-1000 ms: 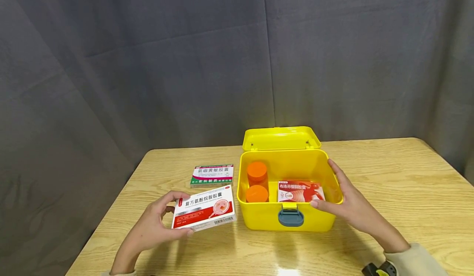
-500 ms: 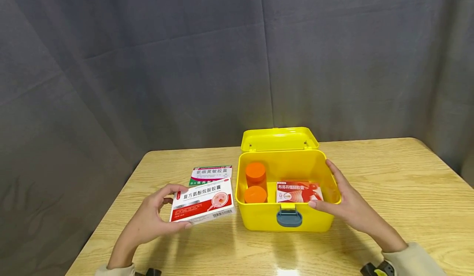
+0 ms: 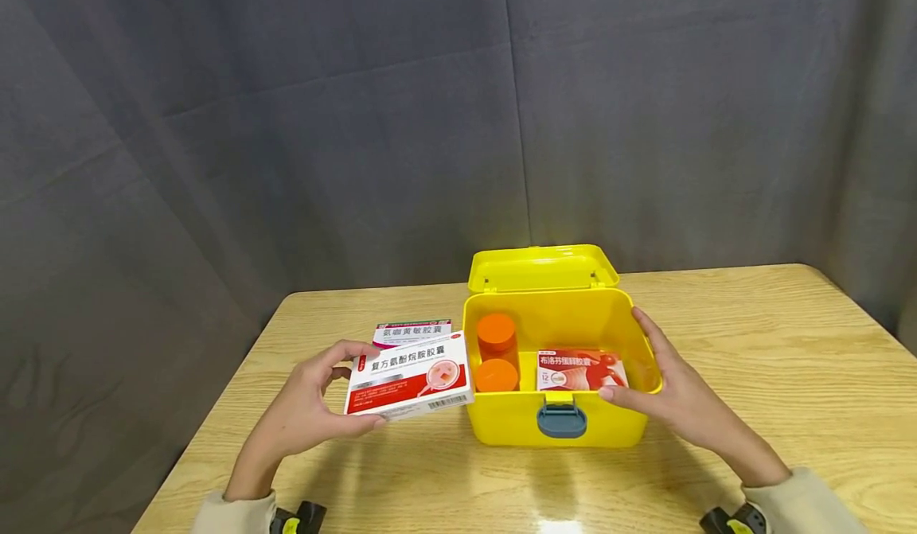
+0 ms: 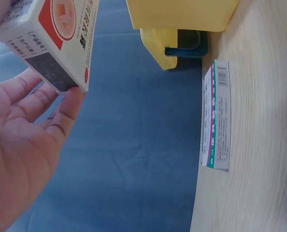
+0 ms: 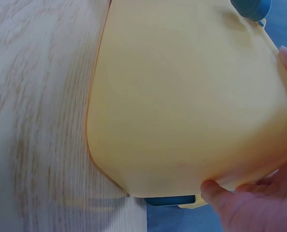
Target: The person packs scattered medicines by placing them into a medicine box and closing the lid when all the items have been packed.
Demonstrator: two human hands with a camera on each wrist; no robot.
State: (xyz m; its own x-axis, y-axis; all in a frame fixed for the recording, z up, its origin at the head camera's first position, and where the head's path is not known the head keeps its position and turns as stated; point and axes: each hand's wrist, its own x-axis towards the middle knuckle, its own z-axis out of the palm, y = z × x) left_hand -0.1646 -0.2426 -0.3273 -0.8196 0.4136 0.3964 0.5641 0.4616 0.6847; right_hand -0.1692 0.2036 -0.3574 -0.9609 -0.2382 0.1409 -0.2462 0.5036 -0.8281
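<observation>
My left hand pinches a white and red medicine box by its left end, thumb in front and fingers behind. This box is held above the table, tilted, its right end just in front of the yellow case's left wall. At the right front corner of the open yellow case, my right hand grips the rim, its thumb at the front and fingers along the right side. Inside the case are two orange-capped bottles at the left and a red and white medicine box.
A green and white medicine box lies flat on the wooden table, partly hidden behind the held box in the head view. The yellow lid is tipped back behind the case. A grey curtain hangs beyond the table.
The held medicine box and my left hand have moved up and to the right, toward the case, covering more of the green and white box. My right hand stays on the case.
</observation>
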